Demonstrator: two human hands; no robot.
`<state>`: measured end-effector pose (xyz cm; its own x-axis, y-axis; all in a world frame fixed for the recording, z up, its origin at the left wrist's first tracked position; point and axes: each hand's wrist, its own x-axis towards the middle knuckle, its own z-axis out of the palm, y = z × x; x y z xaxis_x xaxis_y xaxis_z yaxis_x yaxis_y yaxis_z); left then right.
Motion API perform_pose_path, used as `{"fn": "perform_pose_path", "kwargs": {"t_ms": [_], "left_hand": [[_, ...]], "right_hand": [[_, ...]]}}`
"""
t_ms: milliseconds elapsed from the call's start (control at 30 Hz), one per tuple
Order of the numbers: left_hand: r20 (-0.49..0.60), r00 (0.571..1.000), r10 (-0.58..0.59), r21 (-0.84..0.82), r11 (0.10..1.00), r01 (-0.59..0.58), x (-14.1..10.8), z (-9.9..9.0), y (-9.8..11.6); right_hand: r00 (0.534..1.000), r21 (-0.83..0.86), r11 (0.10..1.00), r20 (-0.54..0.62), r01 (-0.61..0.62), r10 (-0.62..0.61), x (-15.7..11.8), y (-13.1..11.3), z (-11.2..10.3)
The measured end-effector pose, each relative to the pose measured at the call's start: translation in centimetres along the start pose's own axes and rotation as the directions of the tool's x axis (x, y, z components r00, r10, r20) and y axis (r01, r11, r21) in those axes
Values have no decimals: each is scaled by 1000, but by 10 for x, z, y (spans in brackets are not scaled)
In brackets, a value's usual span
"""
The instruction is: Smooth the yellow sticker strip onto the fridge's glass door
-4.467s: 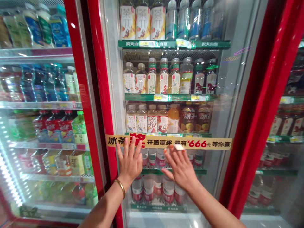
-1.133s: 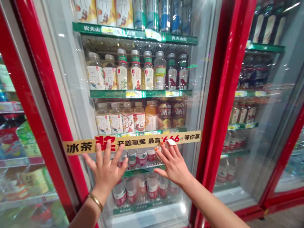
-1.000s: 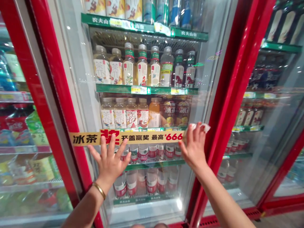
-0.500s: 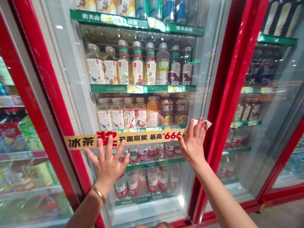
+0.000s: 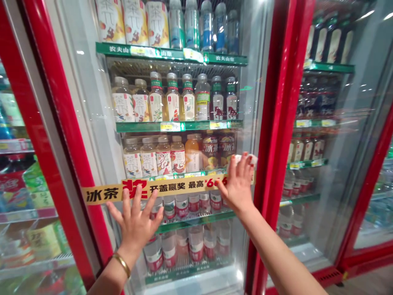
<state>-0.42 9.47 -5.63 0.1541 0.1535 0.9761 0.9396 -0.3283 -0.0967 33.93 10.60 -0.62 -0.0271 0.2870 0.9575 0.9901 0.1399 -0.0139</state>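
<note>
My left hand (image 5: 138, 219) is open, its fingers spread flat against the glass door of a drinks cooler, over the left part of a tan paper strip (image 5: 101, 194) with dark and red print. A gold bangle (image 5: 122, 264) circles that wrist. Farther right, my right hand (image 5: 240, 186) presses a crumpled white tissue (image 5: 253, 159) to the glass with outstretched fingers. The tissue sticks out past the fingertips, at the strip's upper edge; most of it is hidden under the hand. Behind the pane, bottles of tea (image 5: 149, 159) stand in rows on green-edged shelves.
A red door frame (image 5: 278, 123) rises right of my right hand, and another red frame (image 5: 61, 123) slants past on the left. Neighbouring coolers hold more bottles (image 5: 333, 45) on the right and packaged drinks (image 5: 39, 180) on the left.
The view has tilted up and turned slightly right, so things appear lower and farther left. My right hand with the tissue has moved left, now over the strip's red digits. My left hand stays spread.
</note>
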Motion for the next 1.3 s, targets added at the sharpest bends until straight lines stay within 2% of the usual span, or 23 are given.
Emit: {"fn": "perform_pose_path", "kwargs": {"t_ms": [100,167,233,300,367,400,467,533,600,667,733,800,833,900,967,1000,1033,1067,1100,1167,1233,1267,1300], "left_hand": [[-9,1000,-8,-39,999,8,-2,-3,-5],[-2,1000,12,-44,999,-12,-3,-5,-10],[17,999,50,-19,999,-49,-2,-5,-15],[23,996,81,9,997,-81,0,-5,-16],[15,996,90,25,996,-90,2,-3,-16],[10,996,88,30,996,-88,3,-3,-15],[6,997,82,35,996,-82,4,-2,-14],[0,997,83,40,996,-83,3,-2,-12],[-5,996,91,50,995,-91,3,-2,-12],[-13,996,93,59,994,-92,2,-2,-12],[-24,996,89,63,994,-87,3,-1,-11],[-32,996,87,60,995,-85,4,0,-10],[-35,996,88,57,995,-86,4,0,-9],[-39,996,86,43,995,-85,5,-2,-8],[-38,996,77,23,997,-76,5,-6,-10],[-35,997,74,9,997,-74,5,-8,-12],[-32,997,72,-5,997,-73,5,-11,-15],[-33,997,74,-13,997,-74,4,-13,-18],[-39,996,75,-11,997,-76,4,-15,-22],[-49,996,71,13,997,-70,3,-16,-29],[-55,996,66,42,997,-64,2,-15,-34],[-55,996,65,46,997,-63,2,-13,-35],[-54,996,66,45,997,-64,1,-11,-36]], "right_hand": [[960,-11,962,70,273,-271,-20,-22,-2],[940,-27,941,71,337,-334,-34,-17,-1],[973,-55,971,26,232,-231,-32,2,-1],[999,-68,997,-13,42,-43,-15,16,0],[999,-45,998,-10,-47,47,0,12,3],[1000,-22,1000,13,-20,21,1,3,6],[983,39,986,84,159,-162,-13,-22,11],[917,80,924,121,373,-381,-38,-41,17],[879,68,886,110,459,-464,-53,-41,19],[934,26,936,72,350,-351,-42,-30,16],[991,-5,991,15,134,-134,-12,-21,11],[1000,-20,1000,-30,3,-3,18,-28,5],[999,-22,1000,-37,15,-16,26,-37,3],[981,-6,981,7,196,-196,23,-61,1],[888,53,891,80,450,-453,3,-76,2],[839,78,846,106,528,-533,-7,-76,2],[822,84,830,116,552,-558,-13,-71,3],[844,71,851,111,520,-525,-13,-62,3],[894,46,898,89,437,-439,-6,-51,2],[983,2,983,27,184,-184,20,-32,1],[1000,4,1000,-8,1,-1,46,-30,1],[1000,15,1000,-2,-14,14,52,-35,1],[999,32,999,9,33,-33,51,-44,2]]}}
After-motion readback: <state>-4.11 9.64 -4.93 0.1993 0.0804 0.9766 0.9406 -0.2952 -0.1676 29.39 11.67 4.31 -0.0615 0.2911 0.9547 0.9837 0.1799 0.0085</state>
